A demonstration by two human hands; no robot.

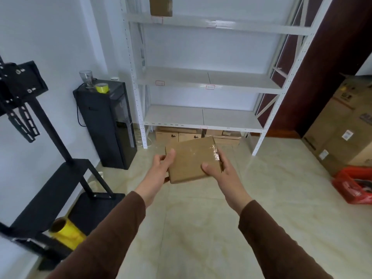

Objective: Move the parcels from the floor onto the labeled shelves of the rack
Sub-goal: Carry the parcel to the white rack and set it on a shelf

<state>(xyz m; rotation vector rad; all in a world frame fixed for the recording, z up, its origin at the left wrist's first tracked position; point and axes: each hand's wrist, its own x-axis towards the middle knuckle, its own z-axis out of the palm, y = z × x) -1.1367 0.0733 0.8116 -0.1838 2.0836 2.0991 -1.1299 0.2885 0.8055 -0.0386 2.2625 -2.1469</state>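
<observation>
Cardboard parcel [194, 159] sits gripped between my left hand [161, 168] and right hand [219, 171], thumbs on top, in front of the rack [201, 77].

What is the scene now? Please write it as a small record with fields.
held item: cardboard parcel, flat, held in the air
left hand: grips the parcel's left edge
right hand: grips the parcel's right edge
rack: white, ahead of the person
top shelf in view: one brown parcel
two lower shelves: bare
under rack: cardboard boxes on the floor
shelf labels: too blurred to read
</observation>
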